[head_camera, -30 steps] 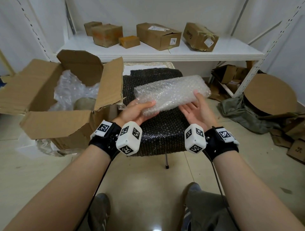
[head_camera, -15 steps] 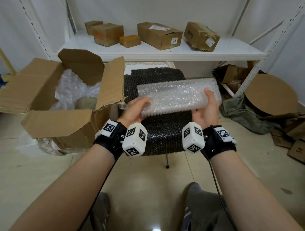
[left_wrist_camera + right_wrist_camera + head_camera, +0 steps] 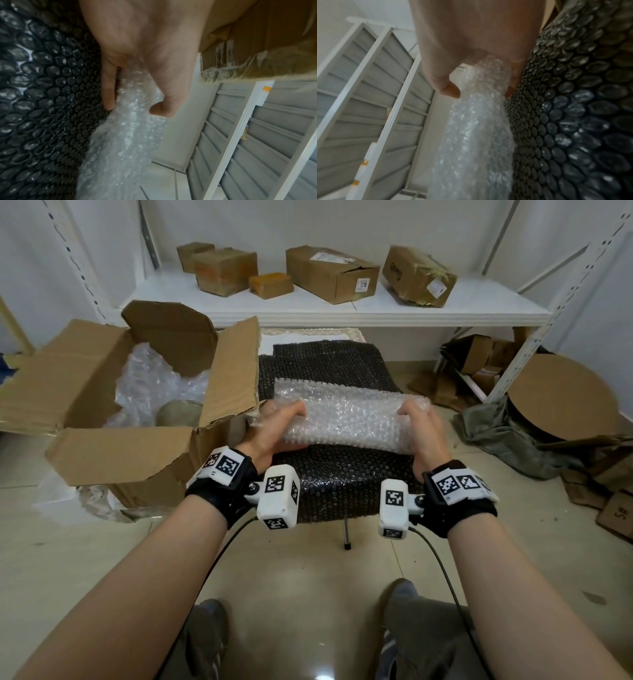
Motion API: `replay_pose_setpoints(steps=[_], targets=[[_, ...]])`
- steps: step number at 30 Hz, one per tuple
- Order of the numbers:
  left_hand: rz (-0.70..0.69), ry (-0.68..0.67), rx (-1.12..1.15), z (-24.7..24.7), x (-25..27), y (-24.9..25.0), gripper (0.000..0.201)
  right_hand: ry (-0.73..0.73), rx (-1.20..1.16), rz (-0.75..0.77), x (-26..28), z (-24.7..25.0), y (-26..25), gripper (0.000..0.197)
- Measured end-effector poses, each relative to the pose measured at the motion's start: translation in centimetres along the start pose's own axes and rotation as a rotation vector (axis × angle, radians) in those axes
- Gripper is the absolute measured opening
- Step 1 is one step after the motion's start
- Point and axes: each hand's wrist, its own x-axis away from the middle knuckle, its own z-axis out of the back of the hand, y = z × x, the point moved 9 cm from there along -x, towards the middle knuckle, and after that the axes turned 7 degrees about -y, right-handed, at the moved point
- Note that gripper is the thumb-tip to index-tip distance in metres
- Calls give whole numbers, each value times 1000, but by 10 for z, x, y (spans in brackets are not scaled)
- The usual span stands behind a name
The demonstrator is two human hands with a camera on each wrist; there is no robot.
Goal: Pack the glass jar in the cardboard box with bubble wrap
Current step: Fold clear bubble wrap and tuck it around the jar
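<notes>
I hold a folded sheet of clear bubble wrap (image 3: pixel 346 419) level above a stool covered in black bubble wrap (image 3: pixel 329 474). My left hand (image 3: pixel 274 426) grips its left end, thumb on top (image 3: pixel 161 109), fingers beneath. My right hand (image 3: pixel 419 426) grips the right end, bunching it (image 3: pixel 481 75). The open cardboard box (image 3: pixel 113 453) stands on the floor to the left, flaps up. Inside it the glass jar's lid (image 3: pixel 180 412) shows among clear bubble wrap (image 3: pixel 154 385).
A white shelf (image 3: pixel 342 309) behind carries several small cardboard boxes. Flattened cardboard, a round board (image 3: pixel 561 398) and a grey cloth (image 3: pixel 507 440) lie to the right. My feet are on the tiled floor below the stool.
Both hands turned from palms-up under the bubble wrap to gripping its ends from above. The wrap came lower and closer to the stool.
</notes>
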Motion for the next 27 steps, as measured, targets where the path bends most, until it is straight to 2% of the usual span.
replay_pose_setpoints(steps=[2, 5, 7, 9, 12, 14, 16, 18, 23, 27], targets=[[-7, 4, 37, 0, -1, 1, 52, 44, -8, -33, -1, 8, 3, 65], [-69, -17, 86, -7, -1, 8, 30, 109, -168, -99, 1, 16, 13, 61], [-79, -30, 121, -16, 1, 11, 21, 125, -393, -131, 5, 18, 20, 41], [-73, -39, 190, -25, 2, 11, 26, 41, -663, -128, 10, 8, 18, 23], [-54, -44, 310, -41, 6, 9, 44, -162, -907, -104, 11, -13, 9, 44], [-45, -57, 346, -54, 9, 8, 46, -295, -851, -100, 17, -30, 1, 51], [-35, -53, 348, -63, 14, 9, 48, -366, -771, -91, 24, -41, -2, 45], [-27, -63, 346, -72, 20, 13, 50, -325, -766, -74, 23, -38, -1, 43], [-16, -130, 261, -96, 37, 48, 49, -205, -730, 22, 24, -15, -25, 69], [-40, -196, 213, -104, 55, 89, 45, -184, -741, 120, 36, -12, -69, 66]])
